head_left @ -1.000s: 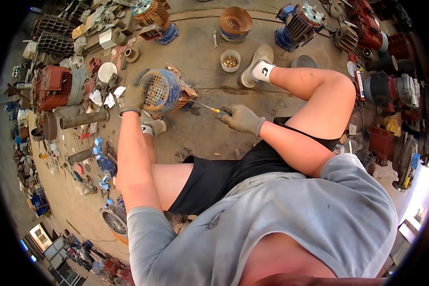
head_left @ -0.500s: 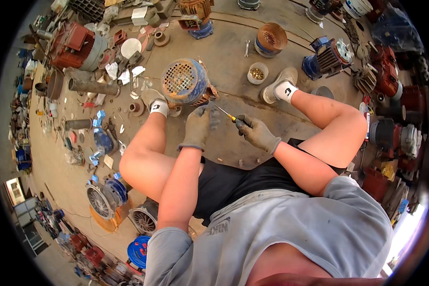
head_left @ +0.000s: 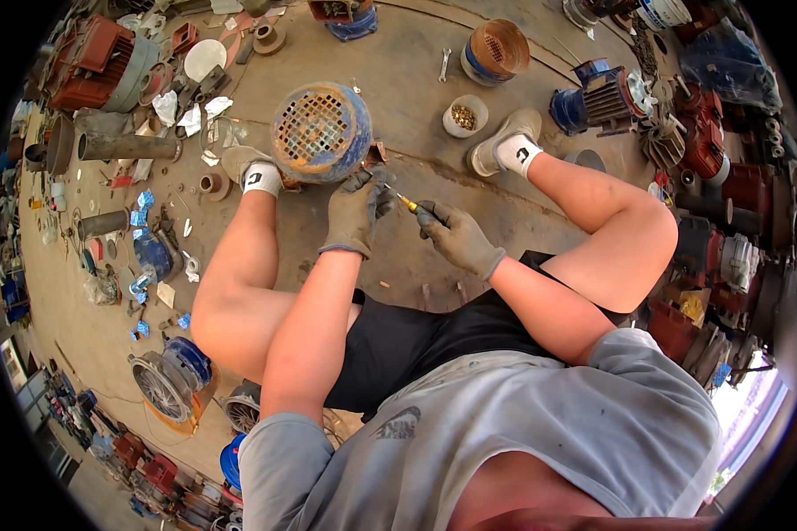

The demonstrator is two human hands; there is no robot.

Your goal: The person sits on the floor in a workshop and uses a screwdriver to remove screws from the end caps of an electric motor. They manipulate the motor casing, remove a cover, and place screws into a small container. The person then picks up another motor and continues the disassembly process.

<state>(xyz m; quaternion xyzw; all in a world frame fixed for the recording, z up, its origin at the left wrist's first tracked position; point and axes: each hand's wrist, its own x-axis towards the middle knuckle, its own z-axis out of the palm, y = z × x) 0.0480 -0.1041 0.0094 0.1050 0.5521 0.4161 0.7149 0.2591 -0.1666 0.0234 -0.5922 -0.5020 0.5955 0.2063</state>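
My left hand point(head_left: 354, 212), in a grey-brown work glove, is closed with curled fingers beside a worn blue motor point(head_left: 352, 124). Whatever those fingers may pinch is too small to make out. The motor has a rusty perforated end cover point(head_left: 314, 128) and stands on the floor between my feet. In my right hand point(head_left: 459, 237), also gloved, is a screwdriver with a yellow and black handle point(head_left: 408, 204). Its thin shaft points up and left, with the tip at the fingers of my left hand. A rusty piece point(head_left: 376, 153) sticks out from the motor's right side, just above those fingers.
Beyond the motor are a white tub of brass-coloured small parts point(head_left: 465, 116), a wrench point(head_left: 444, 65) and a rusty round housing point(head_left: 498, 51). Another motor point(head_left: 609, 99) lies at the right. Pipes point(head_left: 126, 147), blue scraps and motor parts are scattered at the left.
The screwdriver's tip and my left fingers have come closer together. The whole view has shifted, so the motor and floor items appear farther left.
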